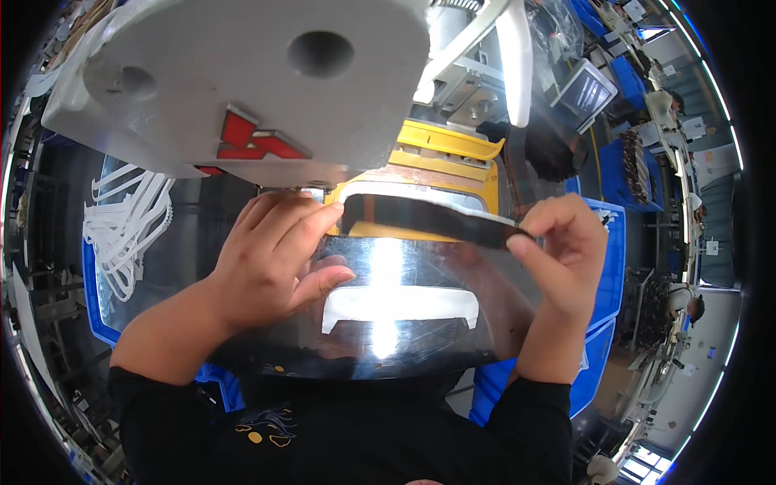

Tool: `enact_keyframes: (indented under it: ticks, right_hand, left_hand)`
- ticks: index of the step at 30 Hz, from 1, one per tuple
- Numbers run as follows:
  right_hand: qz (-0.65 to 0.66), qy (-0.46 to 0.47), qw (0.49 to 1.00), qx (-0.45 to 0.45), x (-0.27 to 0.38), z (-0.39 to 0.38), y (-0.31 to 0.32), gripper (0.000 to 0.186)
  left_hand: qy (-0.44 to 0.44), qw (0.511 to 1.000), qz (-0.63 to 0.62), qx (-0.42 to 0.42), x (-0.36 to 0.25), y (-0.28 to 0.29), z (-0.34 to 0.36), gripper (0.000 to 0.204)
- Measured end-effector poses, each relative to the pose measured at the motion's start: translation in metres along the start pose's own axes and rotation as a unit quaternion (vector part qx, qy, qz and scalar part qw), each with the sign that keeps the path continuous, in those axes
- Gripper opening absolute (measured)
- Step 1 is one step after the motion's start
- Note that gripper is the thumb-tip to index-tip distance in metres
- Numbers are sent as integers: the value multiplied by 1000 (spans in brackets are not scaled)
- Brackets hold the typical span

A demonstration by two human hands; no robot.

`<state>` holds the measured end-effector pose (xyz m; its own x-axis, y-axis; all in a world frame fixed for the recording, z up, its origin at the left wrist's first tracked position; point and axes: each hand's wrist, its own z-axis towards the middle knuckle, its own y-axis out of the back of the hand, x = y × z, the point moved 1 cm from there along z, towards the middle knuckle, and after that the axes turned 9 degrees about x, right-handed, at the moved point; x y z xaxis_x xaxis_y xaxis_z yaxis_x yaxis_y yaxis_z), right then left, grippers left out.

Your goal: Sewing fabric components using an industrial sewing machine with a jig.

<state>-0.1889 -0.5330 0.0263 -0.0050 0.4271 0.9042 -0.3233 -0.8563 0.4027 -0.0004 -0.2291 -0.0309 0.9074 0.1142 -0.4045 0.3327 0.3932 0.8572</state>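
Note:
My right hand (566, 246) pinches the right end of a dark, flat strip (428, 218) between thumb and fingers. The strip slants across in front of a yellow frame-like fixture (489, 182) under the machine head. At the strip's other end is my left hand (283, 250), its fingers stretched forward and its thumb apart; the fingertips are close to that end, and I cannot tell whether they touch it. Nearer to me, a white, shallow-arched piece (400, 305) with two down-turned ends lies on the shiny, reflective work plate (436, 352).
A large pale machine head (194, 89) with a red emblem overhangs my left hand. White loop-shaped parts (133, 226) fill a blue-rimmed bin at left. Blue bins (610, 267) stand at right. Farther right are a small screen (586, 93) and people at benches.

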Motion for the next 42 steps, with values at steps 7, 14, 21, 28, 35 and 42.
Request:
enact_keyframes:
  ticks: [7,14,21,28,35,42]
  right_hand:
    - [68,138,982,109,-17,5,-18,21]
    - [162,17,985,56,-47,3,-8,20]
    - [106,-34,991,74,-77,21,-21,9]
    - [80,-39,991,95,-75,25,-26,8]
    - [94,-56,991,78,-84,30,-29,4]
    - [74,-65,992,84,-84,26,-31,4]
  left_hand:
    - [60,952,-288,87,-11,9,-5,21]
    - [151,975,-164,7,-27,53,-40,8]
    - [267,795,-201,-506,30,96,-242,22]
    - [564,579,179,-561,116,112,-413,48]
    - [489,821,221,-197,145,108,-292,66]
    - [517,832,170,109,137,88,-166,91]
